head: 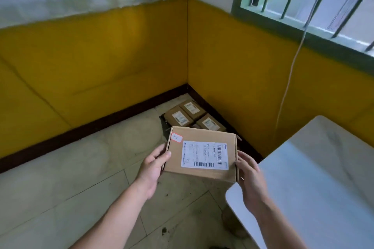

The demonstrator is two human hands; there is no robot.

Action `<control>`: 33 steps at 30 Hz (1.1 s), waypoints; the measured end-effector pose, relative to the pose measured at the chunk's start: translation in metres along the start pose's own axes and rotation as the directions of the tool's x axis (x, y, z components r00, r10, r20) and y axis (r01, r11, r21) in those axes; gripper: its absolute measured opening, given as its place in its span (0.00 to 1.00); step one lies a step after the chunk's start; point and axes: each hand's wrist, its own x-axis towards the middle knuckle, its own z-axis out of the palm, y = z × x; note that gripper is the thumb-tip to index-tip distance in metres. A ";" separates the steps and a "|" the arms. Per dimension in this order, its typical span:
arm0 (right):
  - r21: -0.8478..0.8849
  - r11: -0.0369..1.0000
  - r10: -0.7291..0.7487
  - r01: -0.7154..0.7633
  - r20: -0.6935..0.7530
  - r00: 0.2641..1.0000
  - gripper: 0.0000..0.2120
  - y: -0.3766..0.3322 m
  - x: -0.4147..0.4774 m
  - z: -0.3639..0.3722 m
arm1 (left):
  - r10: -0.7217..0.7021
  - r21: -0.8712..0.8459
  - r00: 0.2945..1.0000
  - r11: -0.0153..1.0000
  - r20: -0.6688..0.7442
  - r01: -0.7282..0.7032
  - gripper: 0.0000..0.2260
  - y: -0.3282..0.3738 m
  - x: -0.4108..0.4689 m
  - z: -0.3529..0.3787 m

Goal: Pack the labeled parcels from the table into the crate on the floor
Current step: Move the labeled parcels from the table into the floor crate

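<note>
Parcel (200, 153) is off the table and up in the air, a flat brown cardboard box carried label-up between both hands over the tiled floor (70, 188)

On its left, the left hand (151, 168) grips the left short edge, thumb laid on top and fingers curled underneath. A small red-edged sticker (176, 137) sits at the box's far left corner, and the big white barcode label (204, 154) fills most of the top. The box's long axis runs left to right, from one hand to the other, roughly level.

Straight beyond it and lower down, tucked into the far corner where the two yellow walls meet, is the crate (163, 121). Only a dark strip of its left side shows past the box, so I cannot tell its full outline. Three packed parcels (179, 117) already lie flat in it, side by side and touching, set on a diagonal to the held box.

The right hand (249, 174) holds the right short edge, fingers curled against it; how far they reach beneath is hidden.

As I see it, the move ahead is forward and down, and the box likely needs a turn to line up with the others. The crate sits slightly left of the box's middle, so the left hand looks a touch nearer.

The grey table (313, 178) stands on the near right, just beside the right arm
</note>
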 end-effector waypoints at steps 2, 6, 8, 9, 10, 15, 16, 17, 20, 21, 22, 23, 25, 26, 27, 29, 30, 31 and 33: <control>-0.016 1.000 0.012 -0.013 -0.041 0.999 0.10 0.003 0.022 0.017 | 0.003 0.035 1.000 0.999 -0.016 -0.003 0.20 0.001 0.028 -0.005; -0.044 0.999 0.028 -0.033 -0.110 0.994 0.11 0.009 0.075 0.046 | -0.005 0.142 0.998 0.990 -0.058 0.014 0.21 0.005 0.092 -0.005; -0.042 0.999 0.027 -0.033 -0.147 0.989 0.12 0.016 0.111 0.061 | -0.016 0.230 0.998 0.973 -0.055 0.028 0.21 0.007 0.132 -0.004; -0.045 0.998 0.034 -0.042 -0.166 0.986 0.13 0.020 0.129 0.068 | -0.028 0.273 0.999 0.961 -0.045 0.039 0.21 0.007 0.154 -0.003; -0.054 0.997 0.043 -0.054 -0.186 0.982 0.15 0.025 0.148 0.075 | -0.047 0.319 0.998 0.946 -0.037 0.056 0.20 0.007 0.177 -0.002; -0.049 0.978 0.183 -0.204 -0.280 0.942 0.23 0.048 0.237 0.097 | -0.212 0.499 0.977 0.843 -0.034 0.201 0.21 0.002 0.289 0.007; -0.030 0.969 0.225 -0.244 -0.291 0.930 0.23 0.052 0.250 0.099 | -0.254 0.527 0.967 0.818 -0.029 0.231 0.21 0.001 0.306 0.010; -0.013 0.958 0.270 -0.287 -0.300 0.915 0.23 0.057 0.263 0.101 | -0.290 0.552 0.957 0.794 -0.024 0.255 0.22 -0.001 0.324 0.013; -0.010 0.930 0.345 -0.368 -0.328 0.879 0.18 0.074 0.297 0.109 | -0.368 0.601 0.930 0.740 -0.015 0.302 0.22 -0.015 0.372 0.021; -0.015 0.921 0.360 -0.389 -0.342 0.868 0.17 0.079 0.308 0.112 | -0.381 0.615 0.925 0.726 -0.012 0.307 0.21 -0.022 0.387 0.024; -0.009 0.913 0.377 -0.408 -0.363 0.852 0.16 0.086 0.321 0.114 | -0.387 0.634 0.922 0.712 -0.006 0.303 0.20 -0.028 0.402 0.027; -0.003 0.903 0.396 -0.430 -0.381 0.835 0.17 0.094 0.334 0.116 | -0.397 0.652 0.918 0.695 -0.001 0.301 0.18 -0.035 0.418 0.030; 0.010 0.885 0.429 -0.465 -0.404 0.808 0.19 0.112 0.362 0.119 | -0.431 0.689 0.902 0.664 0.033 0.292 0.15 -0.051 0.451 0.035; 0.015 0.877 0.443 -0.481 -0.413 0.796 0.19 0.121 0.375 0.121 | -0.454 0.709 0.889 0.644 0.050 0.289 0.14 -0.059 0.467 0.036; 0.022 0.870 0.454 -0.493 -0.425 0.783 0.18 0.130 0.389 0.122 | -0.477 0.729 0.877 0.622 0.064 0.286 0.13 -0.067 0.484 0.037; 0.038 0.860 0.467 -0.509 -0.459 0.756 0.15 0.153 0.417 0.125 | -0.519 0.768 0.850 0.581 0.096 0.269 0.11 -0.086 0.521 0.039; 0.049 0.857 0.472 -0.513 -0.473 0.744 0.14 0.164 0.430 0.126 | -0.534 0.788 0.838 0.562 0.114 0.251 0.10 -0.094 0.540 0.040; 0.063 0.853 0.479 -0.518 -0.486 0.731 0.14 0.174 0.442 0.129 | -0.547 0.800 0.827 0.550 0.131 0.238 0.10 -0.101 0.558 0.040; 0.102 0.839 0.506 -0.534 -0.505 0.699 0.14 0.192 0.465 0.134 | -0.572 0.807 0.800 0.551 0.180 0.212 0.14 -0.114 0.592 0.041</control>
